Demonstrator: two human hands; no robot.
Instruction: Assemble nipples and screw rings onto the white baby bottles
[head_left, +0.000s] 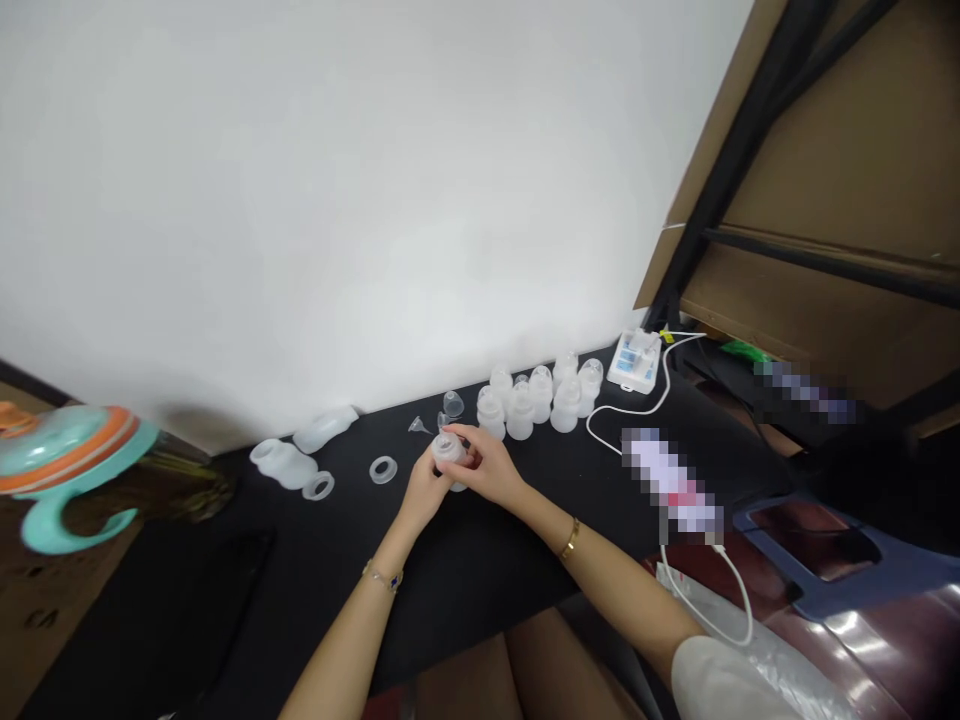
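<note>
Both my hands meet over the black table (480,560) around one small translucent white bottle (448,450). My left hand (424,492) cups it from below and the left. My right hand (487,462) wraps it from the right, fingers curled over its top. Just behind the bottle lie a small clear funnel (417,426) and a clear dome-shaped cap (453,403). A cluster of several similar white bottles (540,398) stands upright beyond my right hand, near the wall.
Two white rings (383,469) (318,486) and two lying translucent pieces (285,463) (325,428) sit at left. A teal and orange handled cup (67,465) stands far left. A white device (636,362) with a cable sits at back right. A dark shelf frame rises right.
</note>
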